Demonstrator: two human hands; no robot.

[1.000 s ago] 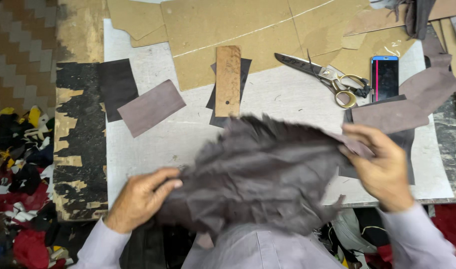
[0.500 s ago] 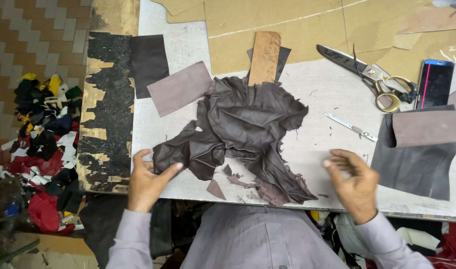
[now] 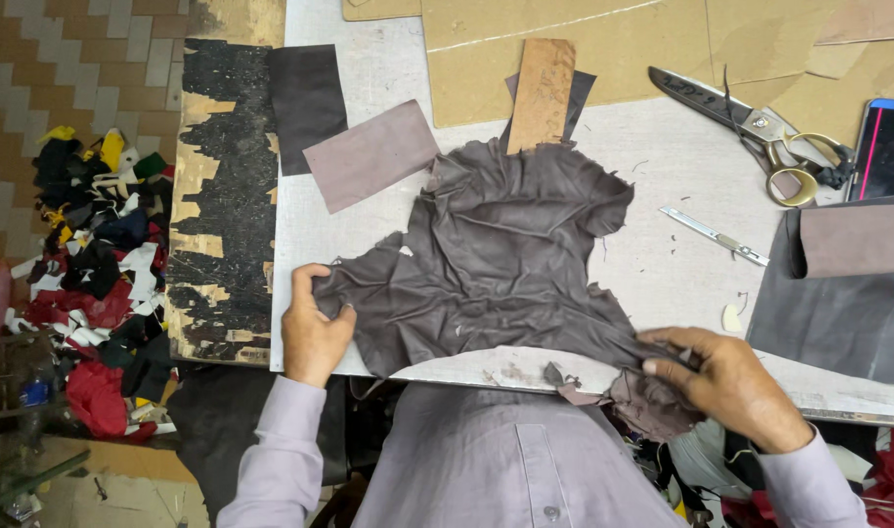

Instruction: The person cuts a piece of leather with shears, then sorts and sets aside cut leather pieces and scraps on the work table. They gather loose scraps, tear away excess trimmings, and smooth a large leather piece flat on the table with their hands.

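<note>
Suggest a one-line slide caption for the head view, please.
Both hands, left and right, spread a crumpled dark leather piece on the worktable.

Pale lilac button-up shirt [image 3: 505, 460], long sleeves, buttoned placket, bare hands

Phone [image 3: 887, 149] at right edge; dark screen, blue rim

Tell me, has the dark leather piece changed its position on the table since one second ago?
Yes. The leather piece, bunched near the table's front edge earlier, now lies spread flat, reaching back to the brown strip.
</note>
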